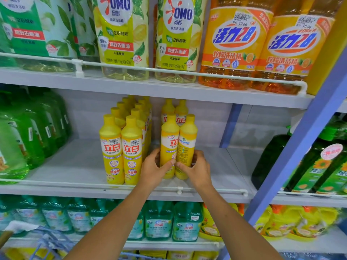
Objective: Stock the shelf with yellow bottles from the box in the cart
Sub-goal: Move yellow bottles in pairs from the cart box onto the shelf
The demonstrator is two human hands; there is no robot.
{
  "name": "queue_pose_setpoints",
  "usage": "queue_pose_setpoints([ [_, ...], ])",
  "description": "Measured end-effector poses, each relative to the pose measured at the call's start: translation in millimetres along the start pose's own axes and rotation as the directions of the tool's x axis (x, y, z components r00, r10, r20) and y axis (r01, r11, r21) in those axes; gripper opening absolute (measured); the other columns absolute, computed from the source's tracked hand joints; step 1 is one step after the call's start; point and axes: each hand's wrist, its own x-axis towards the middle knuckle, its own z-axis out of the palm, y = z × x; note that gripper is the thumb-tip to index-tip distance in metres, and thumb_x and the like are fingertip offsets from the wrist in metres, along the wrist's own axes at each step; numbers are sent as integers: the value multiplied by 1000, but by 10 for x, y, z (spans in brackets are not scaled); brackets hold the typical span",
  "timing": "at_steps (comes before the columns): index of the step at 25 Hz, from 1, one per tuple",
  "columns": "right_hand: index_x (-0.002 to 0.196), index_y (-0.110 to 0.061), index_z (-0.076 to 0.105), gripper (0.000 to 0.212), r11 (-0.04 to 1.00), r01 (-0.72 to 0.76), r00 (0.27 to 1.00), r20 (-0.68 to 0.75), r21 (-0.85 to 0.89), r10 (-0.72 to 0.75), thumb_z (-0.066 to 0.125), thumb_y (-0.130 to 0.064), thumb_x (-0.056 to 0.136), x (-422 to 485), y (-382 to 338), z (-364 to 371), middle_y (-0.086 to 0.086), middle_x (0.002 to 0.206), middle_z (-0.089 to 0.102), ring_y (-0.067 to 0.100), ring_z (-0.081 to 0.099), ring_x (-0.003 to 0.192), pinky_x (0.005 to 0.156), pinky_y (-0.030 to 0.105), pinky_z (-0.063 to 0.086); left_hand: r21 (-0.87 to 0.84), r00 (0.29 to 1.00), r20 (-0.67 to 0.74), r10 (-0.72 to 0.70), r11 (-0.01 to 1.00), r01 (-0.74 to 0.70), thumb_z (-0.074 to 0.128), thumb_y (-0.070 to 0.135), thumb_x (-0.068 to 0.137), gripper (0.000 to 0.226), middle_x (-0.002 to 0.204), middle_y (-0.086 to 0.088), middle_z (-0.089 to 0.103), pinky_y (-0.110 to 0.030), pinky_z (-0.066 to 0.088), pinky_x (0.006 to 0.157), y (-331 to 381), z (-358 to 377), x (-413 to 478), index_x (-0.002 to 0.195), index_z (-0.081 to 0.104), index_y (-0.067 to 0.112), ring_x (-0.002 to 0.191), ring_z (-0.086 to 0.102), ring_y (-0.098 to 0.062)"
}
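Note:
Two yellow bottles stand side by side on the middle shelf (78, 166). My left hand (153, 168) grips the left bottle (169, 139) low down, and my right hand (196, 168) grips the right bottle (187, 141), whose back label faces me. Two more yellow bottles (174, 111) stand right behind them. To the left, two rows of the same yellow bottles (122, 147) run back into the shelf. A blue cart's edge (47, 244) shows at the bottom left; the box is not in view.
Green jugs (22, 136) fill the shelf's left end, and bare shelf lies right of my hands. A white rail (180, 190) runs along the front edge. Large detergent bottles (234, 44) stand above, teal bottles (159, 220) below. A blue upright (300, 147) separates the neighbouring bay.

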Motion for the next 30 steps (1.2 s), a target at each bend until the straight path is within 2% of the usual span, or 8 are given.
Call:
queue_pose_setpoints([
  [3,119,-22,55,69,998,0,1000,29,-68,2,90,-50,66,28,-4,8,-6,109,66,11,65,93,77,23,53,16,998,-56,-1,1000,2,84,32,80,53,117,7,73,-38,58,95,1,35,36,127,63,20,105,69,-6],
  [7,133,-24,54,60,998,10,983,183,59,-21,84,-28,81,46,157,-35,-8,123,67,9,66,111,96,34,57,57,998,-54,11,998,-8,82,35,81,55,121,6,72,-42,57,96,-46,36,82,129,61,21,109,68,-9],
  [11,116,-24,53,63,1000,-17,997,82,-2,17,92,-37,68,64,30,-12,-11,106,65,9,66,95,70,6,47,75,998,-53,18,997,-14,80,37,83,54,122,8,71,-42,56,98,-66,38,89,131,60,23,111,67,-7],
  [14,122,-26,56,63,999,28,993,110,37,-32,89,-43,71,40,20,13,-11,112,65,2,66,96,75,12,50,105,999,-38,18,994,-14,79,35,84,53,122,6,71,-40,56,99,-64,13,110,131,59,21,110,67,-8],
  [17,130,-26,53,57,992,-12,980,200,129,-14,84,-30,81,61,72,-17,-12,119,66,0,65,106,91,23,56,97,1000,-25,16,995,-14,78,35,86,52,123,7,70,-41,56,99,-73,7,102,132,58,22,112,66,-7],
  [21,118,-22,53,66,999,-45,996,80,23,43,91,-42,67,97,-5,14,-9,109,66,12,66,97,74,13,50,84,1000,-23,10,996,-8,77,35,86,53,125,7,69,-43,55,100,-57,16,89,133,57,21,114,66,-8],
  [25,129,-22,55,68,997,-15,990,140,81,3,89,-40,72,68,38,11,-10,117,66,3,65,101,78,10,51,89,999,-28,-16,996,19,81,33,83,57,124,5,69,-39,57,98,-31,-7,107,133,56,20,112,66,-8],
  [30,128,-17,58,64,1000,0,987,160,3,-1,89,-32,74,161,122,-64,-6,115,70,10,68,101,91,32,59,97,994,-103,-33,994,43,87,28,76,58,119,2,71,-37,59,93,-81,52,65,125,57,17,107,68,-11],
])
